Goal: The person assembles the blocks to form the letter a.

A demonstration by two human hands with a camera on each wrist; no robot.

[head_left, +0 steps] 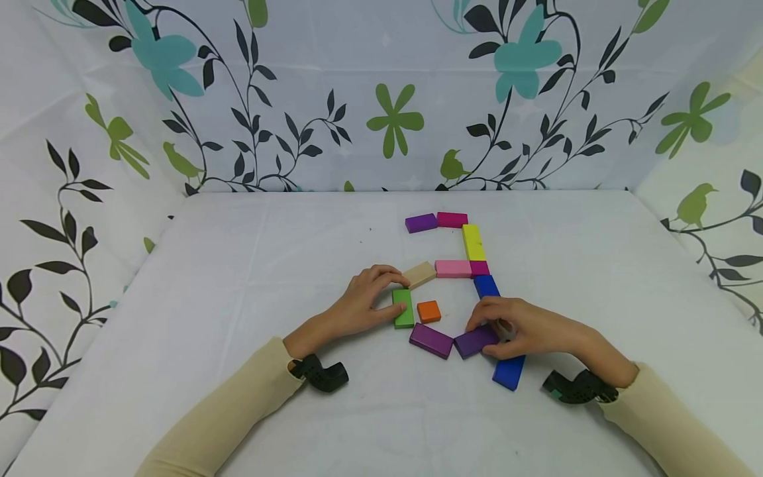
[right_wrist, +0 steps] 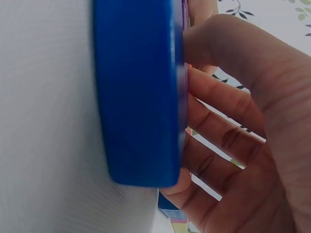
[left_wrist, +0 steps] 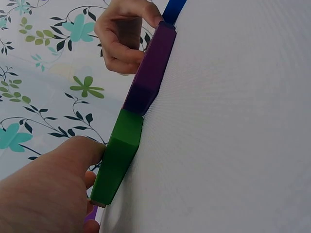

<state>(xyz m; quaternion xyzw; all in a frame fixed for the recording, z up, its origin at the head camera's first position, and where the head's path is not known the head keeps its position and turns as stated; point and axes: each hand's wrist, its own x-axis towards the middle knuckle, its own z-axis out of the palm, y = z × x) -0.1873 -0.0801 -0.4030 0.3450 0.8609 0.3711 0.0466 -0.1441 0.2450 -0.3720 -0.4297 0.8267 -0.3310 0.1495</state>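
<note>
My left hand (head_left: 365, 301) rests at the row's left side. Its thumb touches the green block (head_left: 403, 319), and its fingertips lie by the end of the beige block (head_left: 422, 274). With its thumb and fingers, my right hand (head_left: 527, 326) pinches a purple block (head_left: 473, 341) lying on the table. That block's left corner meets a plum-coloured block (head_left: 432, 340). A blue block (head_left: 508, 375) shows below the right hand and fills much of the right wrist view (right_wrist: 138, 97). A small orange block (head_left: 428, 311) lies between the hands.
Farther back lie a pink block (head_left: 453, 269), a small magenta block (head_left: 479, 267), a yellow block (head_left: 474, 242), a magenta block (head_left: 452, 219) and a violet block (head_left: 421, 223). Another blue block (head_left: 487, 285) is partly behind the right hand. A white cloth (head_left: 286, 252) covers the table.
</note>
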